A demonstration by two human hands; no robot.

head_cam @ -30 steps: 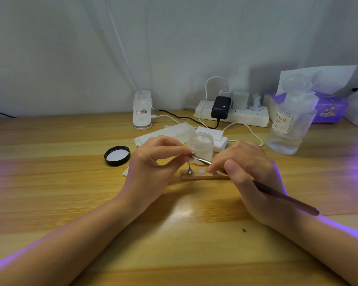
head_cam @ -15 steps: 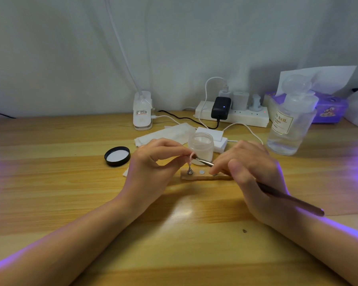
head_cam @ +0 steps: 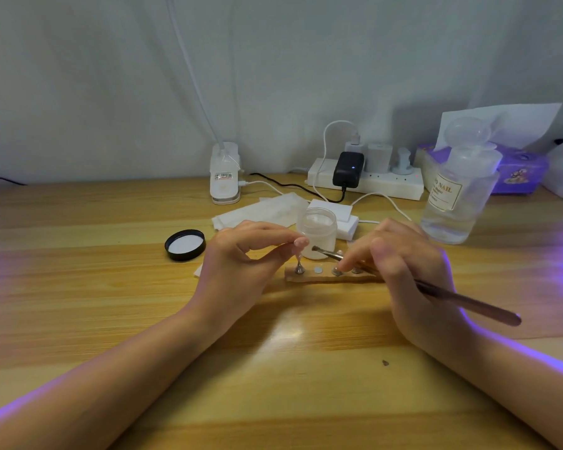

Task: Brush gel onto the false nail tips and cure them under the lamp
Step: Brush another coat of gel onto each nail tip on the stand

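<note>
My left hand [head_cam: 241, 267] pinches a pale pink false nail tip [head_cam: 301, 242] on its small metal stand [head_cam: 299, 267], which stands at the left end of a wooden holder strip [head_cam: 309, 277]. My right hand [head_cam: 403, 264] grips a long metal-handled gel brush [head_cam: 468, 302]. Its bristle end [head_cam: 316, 249] hangs just right of the nail tip, a little apart from it. An open frosted gel jar [head_cam: 317, 232] stands right behind the strip. The strip's other metal mounts are partly hidden by my right fingers.
The jar's black lid [head_cam: 185, 245] lies upturned to the left. White wipes [head_cam: 260, 211], a clip lamp base [head_cam: 224, 173], a power strip [head_cam: 364, 185] with cables, a clear "NAIL" bottle [head_cam: 459, 190] and a purple tissue box [head_cam: 520, 170] stand behind. Purple light falls from the right.
The brush tip has drawn slightly back to the right, off the nail tip. My left hand keeps its hold on the nail tip.
</note>
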